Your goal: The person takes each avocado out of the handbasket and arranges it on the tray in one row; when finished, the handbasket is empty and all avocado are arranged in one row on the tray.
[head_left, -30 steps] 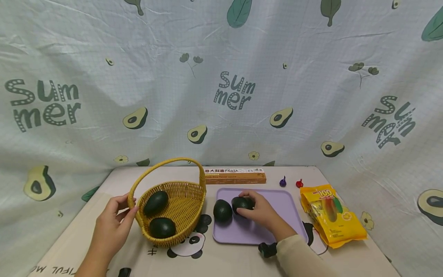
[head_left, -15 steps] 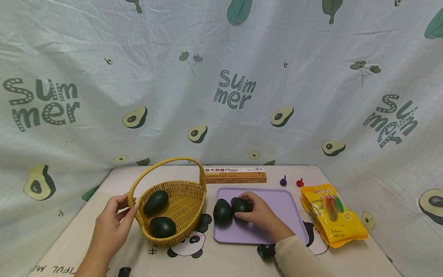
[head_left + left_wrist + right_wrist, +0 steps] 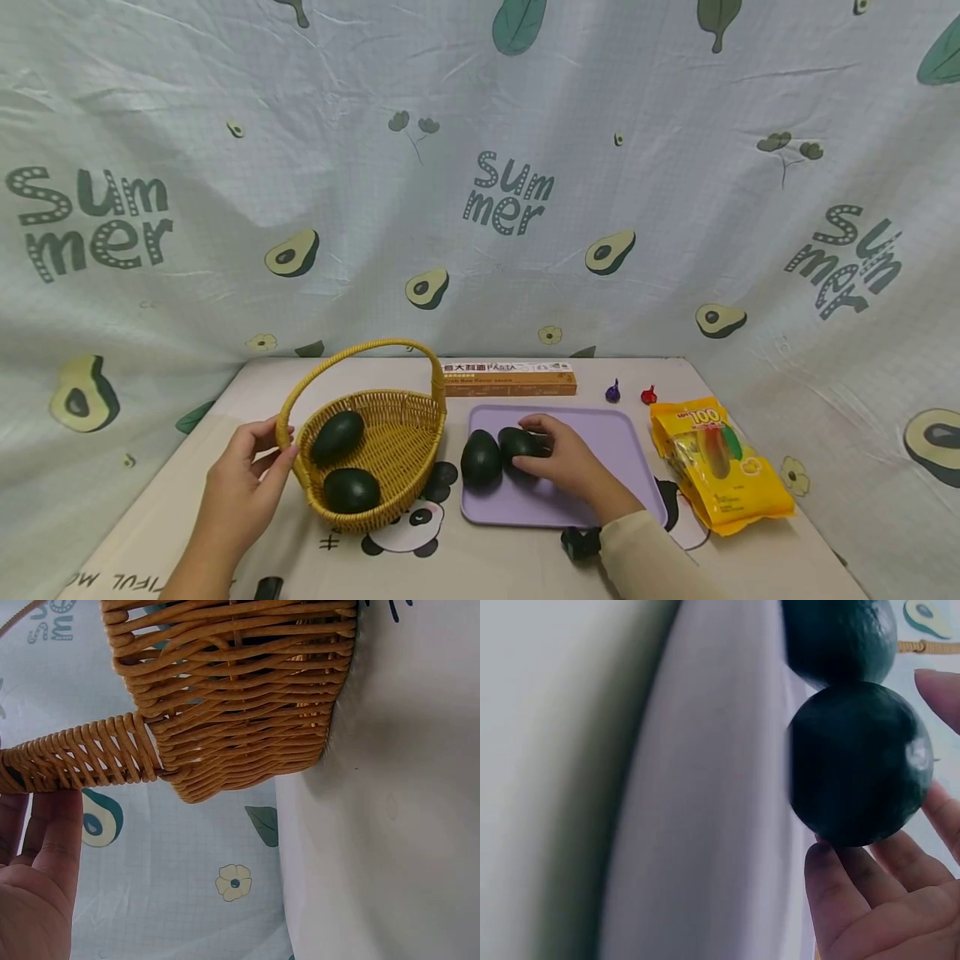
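Wicker basket (image 3: 375,454) is steadied at its left rim by the left hand (image 3: 243,492), fingers straight. An avocado (image 3: 519,443) on the purple tray (image 3: 615,450) is cupped by the curled right hand (image 3: 566,458).

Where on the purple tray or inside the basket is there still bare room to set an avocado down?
The lilac plastic tray is bare on its right half and near edge; its left end is crowded by two dark green avocados and the right hand. The yellow wicker basket has room right of its two avocados.
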{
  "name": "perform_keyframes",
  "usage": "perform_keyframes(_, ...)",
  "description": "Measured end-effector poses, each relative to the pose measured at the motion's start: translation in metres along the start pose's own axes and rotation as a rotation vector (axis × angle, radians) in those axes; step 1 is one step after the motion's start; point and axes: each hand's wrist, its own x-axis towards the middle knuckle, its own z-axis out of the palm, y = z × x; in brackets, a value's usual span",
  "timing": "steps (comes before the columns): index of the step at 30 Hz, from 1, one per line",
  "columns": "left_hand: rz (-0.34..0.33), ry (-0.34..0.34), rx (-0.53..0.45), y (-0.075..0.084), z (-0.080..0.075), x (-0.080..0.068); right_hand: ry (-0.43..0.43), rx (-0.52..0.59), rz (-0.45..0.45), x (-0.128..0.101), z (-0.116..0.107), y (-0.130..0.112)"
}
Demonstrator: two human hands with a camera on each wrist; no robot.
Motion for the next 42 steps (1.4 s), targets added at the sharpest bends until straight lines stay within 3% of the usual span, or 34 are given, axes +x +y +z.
perform_keyframes(8, 0.006, -0.003, 0.012, 0.002, -0.001, 0.0, -0.004, 0.071, -0.025, 0.001, -0.005, -0.014)
perform_keyframes(19, -0.007, -0.011, 0.006, 0.001, -0.002, 0.001, -0.036, 0.069, -0.093, 0.007, -0.009, -0.041)
perform_keyframes(31, -0.022, -0.025, -0.008, -0.002, -0.003, 0.0, -0.173, 0.111, -0.161, 0.029, -0.001, -0.076)
perform_keyframes(42, -0.038, -0.021, 0.03, -0.002, -0.002, 0.0, -0.323, 0.132, -0.183, 0.047, 0.025, -0.102)
